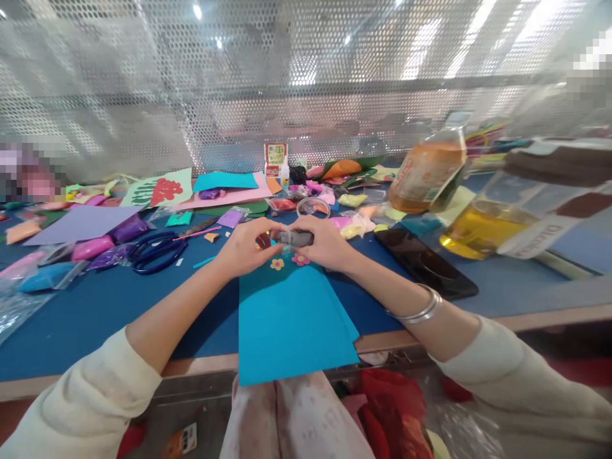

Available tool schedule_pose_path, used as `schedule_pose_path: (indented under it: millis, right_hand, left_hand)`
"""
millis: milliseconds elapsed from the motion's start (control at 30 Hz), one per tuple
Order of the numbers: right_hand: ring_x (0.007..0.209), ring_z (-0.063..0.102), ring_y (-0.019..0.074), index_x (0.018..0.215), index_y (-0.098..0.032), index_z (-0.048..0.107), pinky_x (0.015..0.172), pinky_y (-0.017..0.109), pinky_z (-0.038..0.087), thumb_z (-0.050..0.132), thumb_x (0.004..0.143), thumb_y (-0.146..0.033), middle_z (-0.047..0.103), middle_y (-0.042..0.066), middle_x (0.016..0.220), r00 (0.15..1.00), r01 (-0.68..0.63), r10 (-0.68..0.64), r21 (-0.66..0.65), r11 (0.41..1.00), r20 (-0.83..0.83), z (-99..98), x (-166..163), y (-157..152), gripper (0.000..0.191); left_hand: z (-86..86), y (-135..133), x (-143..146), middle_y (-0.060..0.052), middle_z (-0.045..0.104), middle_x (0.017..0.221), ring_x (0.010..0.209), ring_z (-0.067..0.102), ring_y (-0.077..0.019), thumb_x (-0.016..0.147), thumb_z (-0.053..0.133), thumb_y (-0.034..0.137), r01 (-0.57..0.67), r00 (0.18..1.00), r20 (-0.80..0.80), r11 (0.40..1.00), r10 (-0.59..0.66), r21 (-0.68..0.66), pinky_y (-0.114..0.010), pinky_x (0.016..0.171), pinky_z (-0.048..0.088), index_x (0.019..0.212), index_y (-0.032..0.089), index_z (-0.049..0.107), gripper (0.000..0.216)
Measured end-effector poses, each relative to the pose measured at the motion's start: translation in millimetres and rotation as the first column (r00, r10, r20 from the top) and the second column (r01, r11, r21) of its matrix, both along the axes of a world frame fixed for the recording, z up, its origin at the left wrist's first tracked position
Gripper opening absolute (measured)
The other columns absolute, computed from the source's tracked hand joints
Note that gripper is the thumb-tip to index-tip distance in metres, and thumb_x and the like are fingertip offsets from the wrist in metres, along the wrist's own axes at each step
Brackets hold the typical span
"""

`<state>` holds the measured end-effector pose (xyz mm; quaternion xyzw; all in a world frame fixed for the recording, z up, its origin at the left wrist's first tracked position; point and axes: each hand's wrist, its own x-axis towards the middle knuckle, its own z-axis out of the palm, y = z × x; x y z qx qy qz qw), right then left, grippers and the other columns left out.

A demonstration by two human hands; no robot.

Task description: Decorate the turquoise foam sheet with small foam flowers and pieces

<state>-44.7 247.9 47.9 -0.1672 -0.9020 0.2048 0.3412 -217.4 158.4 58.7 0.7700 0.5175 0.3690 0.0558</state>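
Observation:
Both of my hands meet over the far end of a bright blue paper sheet (291,319). Between them is a small clear bag of grey clay (301,238). My left hand (248,245) pinches the bag's left end between thumb and fingers. My right hand (327,241) has its fingers wrapped around the grey part. Just below the bag, a yellow flower (277,264) and a pink flower (301,259) lie on the blue paper. The sheet's near end hangs past the table edge above my lap.
Left of my hands lie dark blue scissors (157,252), a lilac sheet (83,224) and several clay bags. A roll of tape (313,207) sits behind. To the right are a black phone (425,261), an orange drink bottle (428,172) and a jar of yellow liquid (488,226).

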Motion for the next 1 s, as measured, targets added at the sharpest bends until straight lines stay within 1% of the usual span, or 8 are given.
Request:
schedule_pose_path:
  millis: [100, 167, 267, 367, 500, 733, 867, 1000]
  right_hand:
    - [0.080, 0.060, 0.0205, 0.114, -0.013, 0.059, 0.070, 0.029, 0.043, 0.063, 0.063, -0.015, 0.066, 0.009, 0.097, 0.999, -0.018, 0.018, -0.005, 1.000, 0.031, -0.2, 0.8, -5.8, 0.051]
    - [0.087, 0.060, 0.0220, 0.121, -0.016, 0.055, 0.075, 0.031, 0.044, 0.065, 0.066, -0.022, 0.065, 0.009, 0.105, 0.998, -0.049, 0.048, 0.018, 0.999, 0.042, 1.1, 1.3, -9.8, 0.056]
    - [0.087, 0.061, 0.0215, 0.108, -0.017, 0.063, 0.077, 0.031, 0.043, 0.064, 0.072, -0.026, 0.068, 0.007, 0.099, 0.997, -0.068, 0.067, 0.025, 0.997, 0.041, 5.5, 2.4, -14.5, 0.037]
    - [0.071, 0.059, 0.0162, 0.094, -0.015, 0.067, 0.066, 0.026, 0.042, 0.061, 0.077, -0.025, 0.068, 0.004, 0.081, 0.996, -0.079, 0.082, -0.057, 0.995, 0.041, 10.1, 3.5, -16.0, 0.022]
    - [0.057, 0.049, 0.0108, 0.085, -0.013, 0.068, 0.054, 0.023, 0.035, 0.060, 0.078, -0.033, 0.062, 0.001, 0.068, 0.995, -0.098, 0.093, -0.182, 0.978, -0.033, 13.8, 2.2, -12.7, 0.022]
    - [0.046, 0.028, 0.0055, 0.057, -0.013, 0.057, 0.042, 0.022, 0.019, 0.063, 0.074, -0.040, 0.035, -0.005, 0.048, 0.996, -0.044, 0.016, -0.344, 0.938, -0.084, 17.6, -1.2, -12.3, 0.033]
    - [0.050, 0.040, 0.0074, 0.075, -0.012, 0.064, 0.046, 0.020, 0.030, 0.069, 0.067, -0.040, 0.049, -0.003, 0.056, 0.990, -0.116, 0.070, -0.421, 0.900, -0.122, 16.3, -0.9, -13.4, 0.030]
    - [0.057, 0.050, 0.0105, 0.092, -0.011, 0.065, 0.052, 0.022, 0.039, 0.072, 0.064, -0.033, 0.059, 0.001, 0.068, 0.987, -0.149, 0.105, -0.440, 0.886, -0.124, 13.4, -0.9, -12.2, 0.037]
  left_hand:
    - [-4.5, 1.7, -1.6, -0.003, 0.060, 0.080, 0.068, 0.057, -0.0132, 0.079, 0.054, 0.020, -0.021, 0.983, -0.181, 0.993, 0.042, 0.117, -0.024, 0.062, 0.044, 0.092, 0.017, 0.061, 0.014]
    - [-6.8, 1.4, -0.3, -0.004, 0.059, 0.079, 0.069, 0.056, -0.0144, 0.082, 0.048, 0.017, -0.028, 0.956, -0.283, 0.987, 0.073, 0.158, -0.024, 0.061, 0.042, 0.091, 0.017, 0.060, 0.015]
    - [-8.6, -0.1, 3.4, -0.004, 0.058, 0.074, 0.064, 0.055, -0.0145, 0.086, 0.040, 0.018, -0.012, 0.919, -0.383, 0.975, 0.098, 0.221, -0.024, 0.055, 0.038, 0.089, 0.016, 0.058, 0.019]
    - [-8.1, -1.3, 6.0, -0.004, 0.057, 0.068, 0.058, 0.053, -0.0142, 0.088, 0.035, 0.019, 0.002, 0.899, -0.425, 0.968, 0.109, 0.252, -0.024, 0.051, 0.034, 0.082, 0.016, 0.058, 0.024]
    - [-4.4, -2.0, 8.0, -0.003, 0.060, 0.066, 0.060, 0.057, -0.0139, 0.088, 0.035, 0.019, -0.024, 0.951, -0.294, 0.968, 0.099, 0.249, -0.023, 0.055, 0.038, 0.089, 0.016, 0.058, 0.023]
    - [0.1, -0.4, 8.4, 0.000, 0.062, 0.062, 0.054, 0.059, -0.0120, 0.088, 0.042, 0.026, -0.259, 0.966, 0.060, 0.950, 0.253, 0.174, -0.021, 0.054, 0.042, 0.090, 0.016, 0.059, 0.020]
    - [4.5, 1.1, 3.7, -0.003, 0.066, 0.076, 0.060, 0.061, -0.0122, 0.087, 0.047, 0.036, -0.242, 0.961, 0.170, 0.959, 0.217, 0.146, -0.022, 0.057, 0.046, 0.091, 0.017, 0.062, 0.025]
    - [6.7, 1.3, 0.2, -0.006, 0.065, 0.098, 0.085, 0.061, -0.0156, 0.084, 0.054, 0.037, -0.084, 0.996, -0.003, 0.964, 0.087, 0.252, -0.025, 0.070, 0.049, 0.101, 0.020, 0.064, 0.026]
